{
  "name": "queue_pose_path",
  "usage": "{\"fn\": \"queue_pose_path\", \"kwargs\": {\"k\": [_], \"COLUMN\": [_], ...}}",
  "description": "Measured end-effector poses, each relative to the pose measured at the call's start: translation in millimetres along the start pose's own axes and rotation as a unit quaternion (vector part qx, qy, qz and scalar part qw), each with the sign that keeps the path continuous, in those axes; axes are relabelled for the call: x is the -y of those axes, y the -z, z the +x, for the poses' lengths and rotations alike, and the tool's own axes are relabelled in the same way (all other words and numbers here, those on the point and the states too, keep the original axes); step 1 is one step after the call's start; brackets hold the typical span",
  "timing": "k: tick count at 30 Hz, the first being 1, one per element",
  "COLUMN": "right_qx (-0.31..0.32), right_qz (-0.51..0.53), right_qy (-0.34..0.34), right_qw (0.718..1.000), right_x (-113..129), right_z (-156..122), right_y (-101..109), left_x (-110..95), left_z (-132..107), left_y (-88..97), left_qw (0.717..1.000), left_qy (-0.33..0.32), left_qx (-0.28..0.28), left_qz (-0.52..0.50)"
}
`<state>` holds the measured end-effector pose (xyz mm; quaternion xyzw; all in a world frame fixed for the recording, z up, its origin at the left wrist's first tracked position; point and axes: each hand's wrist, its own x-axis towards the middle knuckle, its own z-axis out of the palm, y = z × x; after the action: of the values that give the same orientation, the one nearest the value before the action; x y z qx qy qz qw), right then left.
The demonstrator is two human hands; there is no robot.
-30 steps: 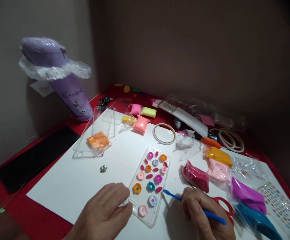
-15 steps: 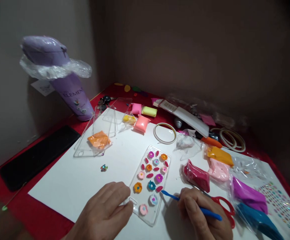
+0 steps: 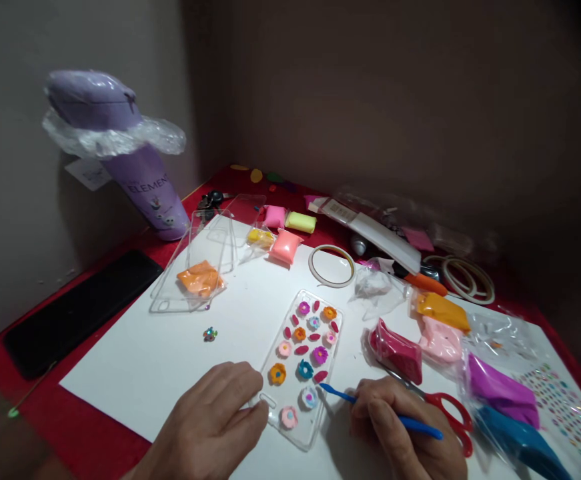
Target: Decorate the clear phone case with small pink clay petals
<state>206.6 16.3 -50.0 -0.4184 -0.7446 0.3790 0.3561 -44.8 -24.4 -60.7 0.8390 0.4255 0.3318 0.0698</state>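
Observation:
A clear phone case (image 3: 300, 363) lies on white paper (image 3: 170, 347), studded with small clay flowers and red leaves. My left hand (image 3: 210, 423) rests at its near left corner, fingers curled and pressing the case's edge. My right hand (image 3: 403, 433) is closed round a blue sculpting tool (image 3: 365, 404), held like a pen. The tool's tip sits just right of the case, beside a red leaf near the lower flowers.
Wrapped clay packs in pink (image 3: 395, 350), orange, purple (image 3: 503, 390) and blue lie right, with red scissors (image 3: 445, 410) and a sticker sheet. Tape rings (image 3: 331, 265), spare clear cases (image 3: 195, 267), a purple bottle (image 3: 135, 160) and a black slab (image 3: 80, 310) stand farther back on the red table.
My right hand and the blue tool have slid a little to the left, bringing the tip closer to the case. The left hand stays put.

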Motion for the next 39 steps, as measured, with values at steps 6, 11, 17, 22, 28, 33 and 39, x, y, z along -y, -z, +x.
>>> {"fn": "queue_pose_path", "kwargs": {"k": [6, 11, 17, 22, 28, 33, 39], "right_qx": [0.007, -0.033, -0.042, -0.064, -0.112, -0.095, -0.086], "right_qz": [0.008, 0.04, 0.054, 0.066, 0.073, 0.058, 0.167], "right_qy": [-0.009, 0.017, -0.052, -0.076, -0.101, -0.082, -0.116], "right_qw": [1.0, 0.999, 0.996, 0.993, 0.986, 0.99, 0.975], "right_x": [-2.1, -4.2, -2.0, 0.1, 4.6, -1.0, -2.6], "right_z": [-2.2, -3.4, -5.1, -4.2, -1.0, -0.9, -6.3], "right_y": [-0.2, -2.2, -4.2, -7.2, -10.6, -7.2, -9.0], "left_x": [0.5, 1.1, 1.0, 0.9, 1.5, 0.4, -2.4], "left_z": [-3.7, -2.6, -1.9, -2.8, -1.9, -1.4, 1.9], "left_y": [-2.4, -1.5, -2.6, -2.9, -3.5, -2.5, -0.7], "left_qw": [1.0, 1.0, 1.0, 1.0, 1.0, 1.0, 1.0], "left_qy": [-0.006, -0.003, -0.001, -0.009, -0.001, 0.0, 0.013], "left_qx": [-0.007, 0.002, 0.002, -0.008, -0.008, -0.007, -0.003], "left_qz": [-0.009, -0.011, -0.01, -0.009, -0.009, -0.007, 0.007]}}
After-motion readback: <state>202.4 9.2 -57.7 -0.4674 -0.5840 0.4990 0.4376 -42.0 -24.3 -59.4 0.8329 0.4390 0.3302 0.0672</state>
